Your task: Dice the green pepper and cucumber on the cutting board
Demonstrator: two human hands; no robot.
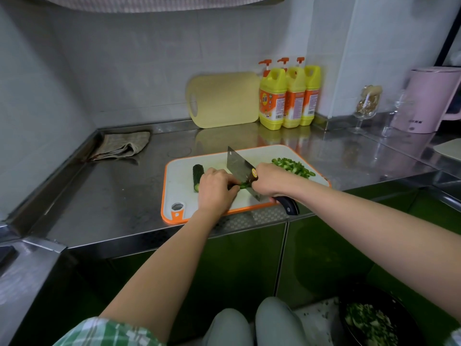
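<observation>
Risk: the left hand (217,188) holds its fingertips just beside the cleaver (239,168); if the narrow green strip (244,186) rolls, I reckon the edge finds them.
Right hand (272,179): fingers curled round the cleaver's neck, handle trailing near.
Left hand: fingers bent, pressed together, pinning the strip to the cutting board (174,221).
Cucumber (197,176): lying left, untouched.
Diced pepper (293,167): heaped far right.

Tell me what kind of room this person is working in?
Most likely a small home kitchen: a stainless steel counter, three yellow dish-soap pump bottles against the tiled wall, and a pink electric kettle.
</observation>
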